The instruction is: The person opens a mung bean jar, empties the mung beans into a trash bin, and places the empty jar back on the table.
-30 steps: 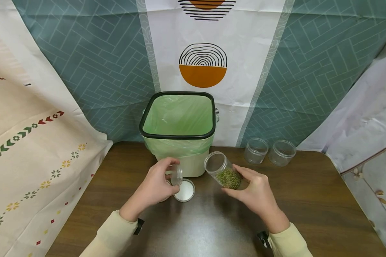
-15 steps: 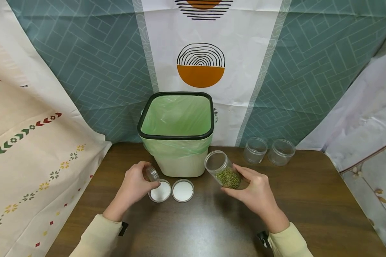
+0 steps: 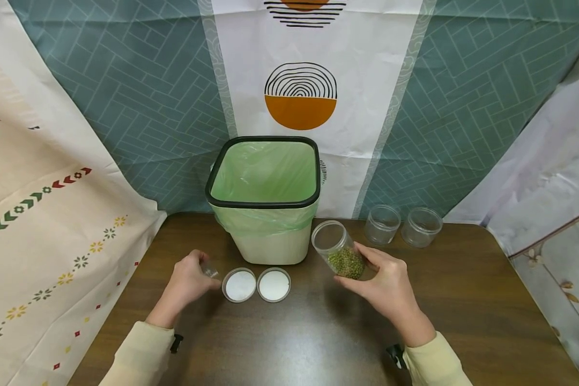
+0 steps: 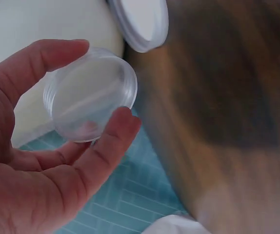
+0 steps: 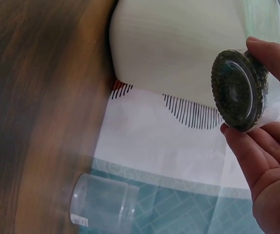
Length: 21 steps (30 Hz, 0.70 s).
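At the left, my left hand [image 3: 185, 281] pinches a clear round plastic lid [image 4: 93, 92] on edge between thumb and fingers, above the table. My right hand [image 3: 386, 281] grips a clear jar [image 3: 329, 236] round its lower part. This jar tilts with its uncovered mouth up and to the left, and green mung beans [image 3: 346, 262] lie in its bottom. Just right of the left hand, two round clear-rimmed pieces with white insides, a left one [image 3: 239, 284] and a right one [image 3: 274, 284], sit side by side on the table.
Behind the white-centred pieces stands a pale bin [image 3: 270, 249] with a black rim and green liner. Two clear jars, one [image 3: 382, 225] beside the other [image 3: 422, 227], stand at the back right of the wooden table [image 3: 463, 300]. Patterned cloth [image 3: 173, 107] hangs behind.
My left hand has moved left and slightly down with the lid, uncovering the left white-centred piece. The right hand and the jar of mung beans have shifted only slightly.
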Each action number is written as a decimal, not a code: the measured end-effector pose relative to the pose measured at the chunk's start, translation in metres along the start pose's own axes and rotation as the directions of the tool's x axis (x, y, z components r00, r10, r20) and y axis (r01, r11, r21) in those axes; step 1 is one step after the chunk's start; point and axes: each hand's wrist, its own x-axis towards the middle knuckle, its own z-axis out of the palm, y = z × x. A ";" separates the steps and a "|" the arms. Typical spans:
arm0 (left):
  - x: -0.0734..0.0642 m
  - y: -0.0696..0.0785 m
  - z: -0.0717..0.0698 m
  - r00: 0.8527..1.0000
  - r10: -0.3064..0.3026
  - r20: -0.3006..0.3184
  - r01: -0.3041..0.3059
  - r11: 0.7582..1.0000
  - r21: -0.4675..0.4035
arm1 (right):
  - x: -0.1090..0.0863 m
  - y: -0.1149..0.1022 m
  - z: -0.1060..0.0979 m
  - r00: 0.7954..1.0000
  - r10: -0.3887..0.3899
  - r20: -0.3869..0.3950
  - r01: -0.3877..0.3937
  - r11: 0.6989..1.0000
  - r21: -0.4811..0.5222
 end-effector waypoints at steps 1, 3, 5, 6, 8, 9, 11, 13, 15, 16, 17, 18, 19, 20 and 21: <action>0.000 -0.002 0.001 1.000 -0.007 0.012 0.007 1.000 0.003 | 0.000 0.000 0.000 1.000 0.001 0.001 -0.001 1.000 0.000; 0.001 -0.007 0.003 0.999 -0.015 0.030 0.014 1.000 0.023 | 0.000 0.001 0.000 1.000 -0.001 -0.001 0.001 1.000 -0.003; 0.002 -0.013 0.006 0.999 -0.017 0.043 0.015 0.998 0.053 | 0.000 0.001 -0.001 1.000 -0.003 -0.004 0.003 1.000 -0.004; 0.003 -0.016 0.007 0.999 -0.019 0.050 0.016 0.998 0.066 | 0.000 0.001 0.000 1.000 -0.004 -0.005 0.004 1.000 -0.005; 0.005 -0.021 0.011 0.998 -0.026 0.058 0.021 0.996 0.088 | 0.000 0.002 0.000 1.000 -0.004 -0.007 0.004 1.000 -0.008; 0.005 -0.023 0.012 0.998 -0.033 0.062 0.027 0.995 0.096 | 0.000 0.003 0.000 1.000 -0.004 -0.008 0.004 1.000 -0.010; 0.005 -0.026 0.015 0.996 -0.049 0.068 0.043 0.994 0.100 | 0.000 0.004 0.000 1.000 -0.002 -0.009 0.002 1.000 -0.012; 0.005 -0.029 0.016 0.994 -0.077 0.077 0.068 0.992 0.105 | -0.001 0.004 0.000 1.000 0.000 -0.011 0.000 1.000 -0.013; 0.004 -0.030 0.017 0.991 -0.101 0.087 0.091 0.990 0.111 | -0.001 0.004 0.000 1.000 0.002 -0.013 -0.002 1.000 -0.015; 0.003 -0.030 0.017 0.989 -0.115 0.092 0.104 0.988 0.116 | -0.001 0.005 0.000 1.000 0.003 -0.013 -0.003 1.000 -0.017; 0.002 -0.030 0.017 0.987 -0.129 0.096 0.117 0.985 0.123 | -0.001 0.005 -0.001 1.000 0.003 -0.014 -0.004 1.000 -0.017; 0.002 -0.030 0.017 0.985 -0.139 0.100 0.125 0.983 0.134 | -0.001 0.005 -0.001 1.000 0.003 -0.015 -0.004 1.000 -0.018; 0.001 -0.030 0.017 0.985 -0.142 0.103 0.127 0.982 0.143 | -0.001 0.005 -0.001 1.000 0.003 -0.015 -0.004 1.000 -0.021; 0.000 -0.030 0.017 0.984 -0.142 0.103 0.126 0.980 0.152 | -0.001 0.005 -0.001 1.000 0.003 -0.016 -0.004 1.000 -0.024; 0.000 -0.030 0.018 0.985 -0.142 0.102 0.124 0.979 0.162 | -0.002 0.005 -0.001 1.000 0.003 -0.017 -0.004 1.000 -0.026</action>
